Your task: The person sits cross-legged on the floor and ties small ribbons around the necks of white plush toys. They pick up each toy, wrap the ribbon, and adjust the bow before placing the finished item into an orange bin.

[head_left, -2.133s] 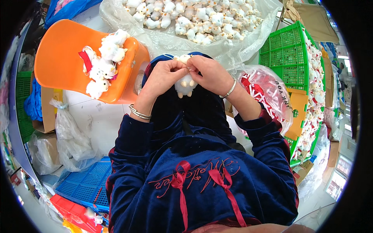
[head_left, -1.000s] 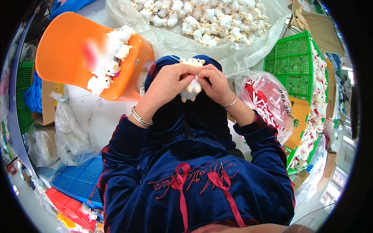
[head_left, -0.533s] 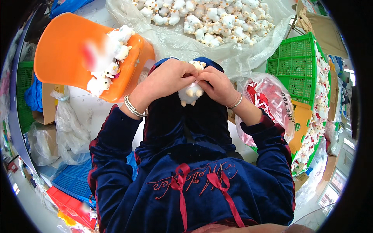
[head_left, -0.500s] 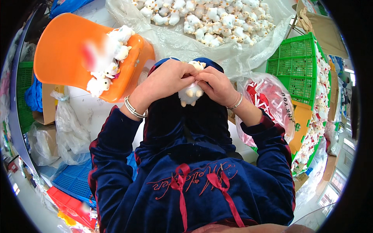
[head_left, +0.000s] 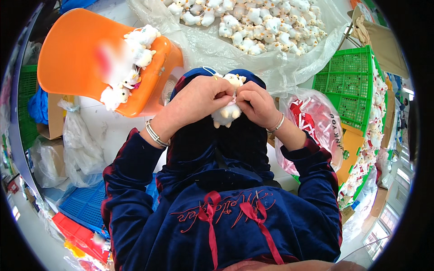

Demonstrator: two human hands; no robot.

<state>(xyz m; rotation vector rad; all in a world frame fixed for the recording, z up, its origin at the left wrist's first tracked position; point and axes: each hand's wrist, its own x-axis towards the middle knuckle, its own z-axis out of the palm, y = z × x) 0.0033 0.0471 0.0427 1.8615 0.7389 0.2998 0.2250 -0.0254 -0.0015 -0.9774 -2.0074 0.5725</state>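
A small white plush toy [head_left: 225, 117] with cream feet and a horned head lies on my lap, its head away from me. A narrow pink ribbon [head_left: 232, 102] shows at its neck. My left hand [head_left: 203, 98] is closed in a pinch at the neck's left side, on the ribbon. From the right, my right hand [head_left: 258, 106] pinches the ribbon too, its fingers curled. The fingertips are close together but apart, and the ribbon's ends are mostly hidden by them. A thin white cord loop [head_left: 209, 69] sticks out beyond my left hand.
On the left, an orange chair [head_left: 74, 54] carries several plush toys [head_left: 143, 56]. A clear plastic sheet [head_left: 199, 49] with a heap of white toys [head_left: 266, 27] lies ahead. To the right are a bag of red and white ribbons [head_left: 312, 122] and a green crate [head_left: 343, 86].
My hands have drawn slightly apart at the toy's neck, baring the pink ribbon and more of the head. The whole view has shifted a little.
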